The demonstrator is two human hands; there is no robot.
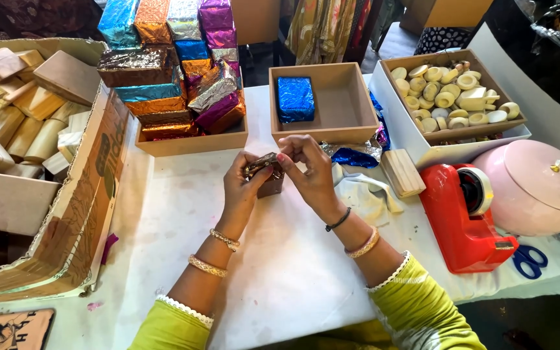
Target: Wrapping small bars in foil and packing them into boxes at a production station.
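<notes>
Standing over the counter point(293, 272), I see a carton point(66, 214) of bare blocks at left, a tray point(189, 144) of foil-wrapped bars ahead, and my left hand point(240, 188) and right hand point(311, 174) pinching a brown-foil bar point(268, 175) between them.

Two hands, left hand point(240, 189) and right hand point(312, 174), share one brown foil-wrapped block point(268, 175). One blue foil block point(295, 99) sits in its box, one red tape dispenser point(465, 217), one pink lidded pot point(534, 186), one wooden block point(402, 172), one pair of blue-handled scissors point(529, 260).
</notes>
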